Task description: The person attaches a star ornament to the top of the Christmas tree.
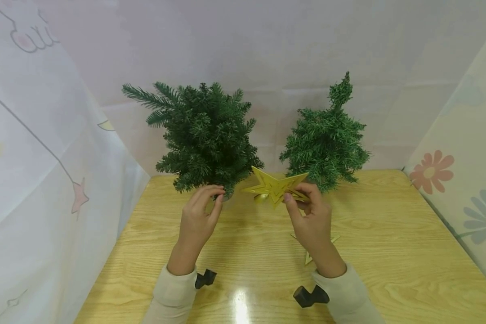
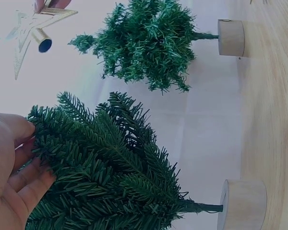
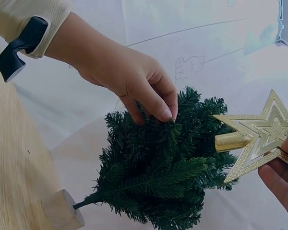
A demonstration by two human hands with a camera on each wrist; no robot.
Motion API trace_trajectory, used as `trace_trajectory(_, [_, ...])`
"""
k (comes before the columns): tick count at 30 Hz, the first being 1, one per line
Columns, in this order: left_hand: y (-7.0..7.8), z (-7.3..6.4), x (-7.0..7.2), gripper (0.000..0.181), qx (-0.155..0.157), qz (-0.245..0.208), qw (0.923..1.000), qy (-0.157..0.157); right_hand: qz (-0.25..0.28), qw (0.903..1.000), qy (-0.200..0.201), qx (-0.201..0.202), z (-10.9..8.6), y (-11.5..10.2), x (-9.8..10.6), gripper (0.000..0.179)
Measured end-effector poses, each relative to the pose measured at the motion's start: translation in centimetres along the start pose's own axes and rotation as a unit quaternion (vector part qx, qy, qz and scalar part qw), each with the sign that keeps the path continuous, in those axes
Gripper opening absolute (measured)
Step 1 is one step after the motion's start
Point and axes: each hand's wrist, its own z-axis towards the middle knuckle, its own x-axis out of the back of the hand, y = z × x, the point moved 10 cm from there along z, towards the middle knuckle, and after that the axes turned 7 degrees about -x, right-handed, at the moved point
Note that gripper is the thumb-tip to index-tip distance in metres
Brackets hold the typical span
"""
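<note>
Sleeves (image 1: pixel 174 290): lay nearest my camera. Left hand (image 1: pixel 196 220): pinched, I judged, the larger tree (image 1: pixel 208 139) at its tip. Right hand (image 1: pixel 313 219): gripped a star (image 1: pixel 274 185). Smaller tree (image 1: pixel 327 139): stood behind.

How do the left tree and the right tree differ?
The left tree is wider and darker green; the right tree is smaller and lighter. The right tree ends in a narrow tip; the left tree's top looks bushier. The left hand pinches at the left tree; neither hand touches the right tree. Both stand on round wooden bases.
</note>
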Motion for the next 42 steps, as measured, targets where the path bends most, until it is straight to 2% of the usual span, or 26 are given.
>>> trace_trajectory(16, [-0.2,0.1,0.4,0.012,0.006,0.010,0.9999,-0.003,0.033,0.9992,-0.010,0.019,0.8,-1.1,-0.6,0.026])
trace_trajectory(28, [-0.4,0.0,0.1,0.011,0.006,0.013,0.9999,-0.009,0.047,0.9988,-0.011,0.014,0.4,-1.2,-1.0,0.022])
trace_trajectory(42, [-0.2,0.0,-0.1,0.011,0.006,0.008,0.9998,-0.016,0.034,0.9993,-0.014,0.012,0.3,-0.8,-0.9,0.022])
